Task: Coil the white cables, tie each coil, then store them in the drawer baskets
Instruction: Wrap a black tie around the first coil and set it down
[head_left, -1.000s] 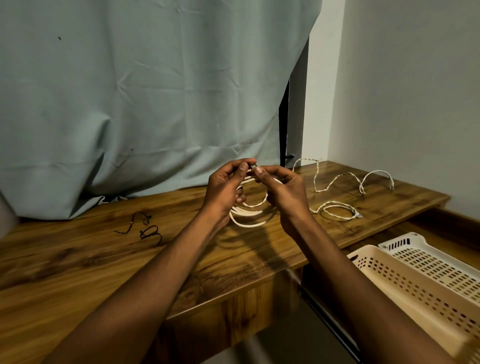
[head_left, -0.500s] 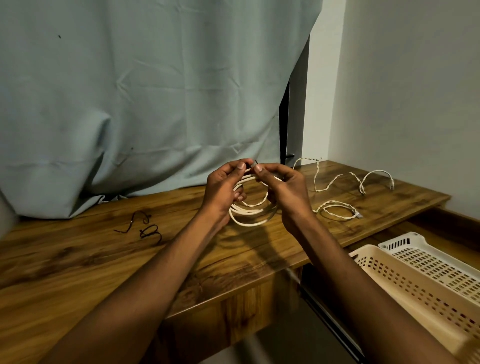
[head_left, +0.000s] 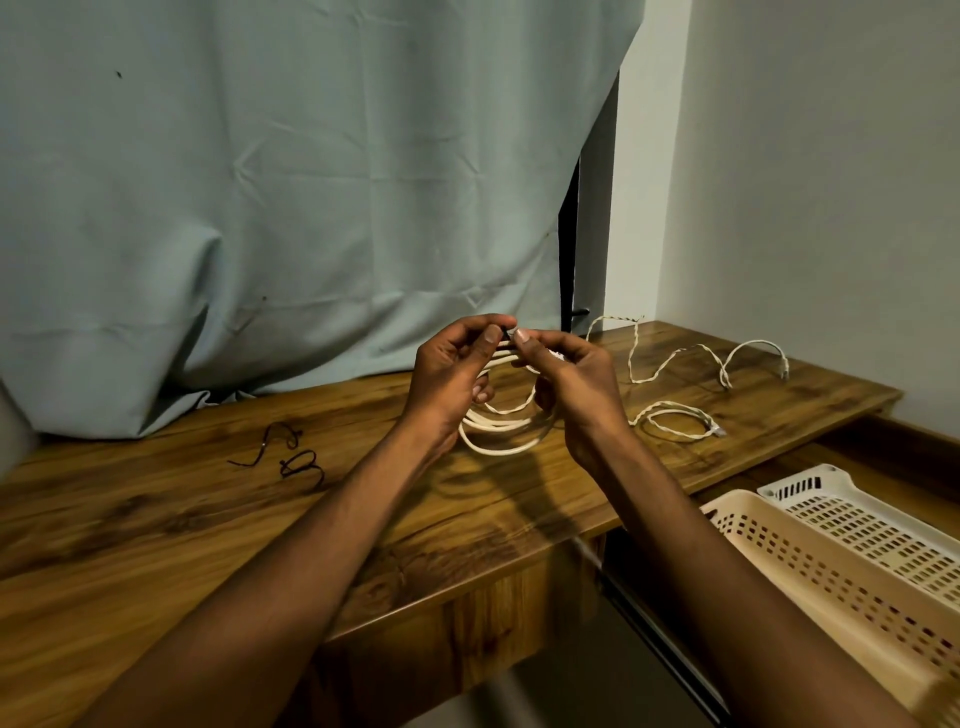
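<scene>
Tying off the coil (head_left: 501, 426) is where we're at: both hands hold the white loops up just above the counter (head_left: 156, 519), the left hand (head_left: 447, 374) and right hand (head_left: 571, 384) each clamped on the top of the bundle, thumbs nearly touching around a small dark bit that looks like a tie. We'd keep the loops pinched flat so they don't spring apart, then twist snugly, not so hard it kinks the cable. Two more white cables (head_left: 675, 421) lie loose to the right, spare dark ties (head_left: 296, 457) to the left, and the baskets (head_left: 831, 545) wait lower right. Honestly, the tie itself is mostly hidden under the fingertips, so we can't tell how far it's wrapped.
</scene>
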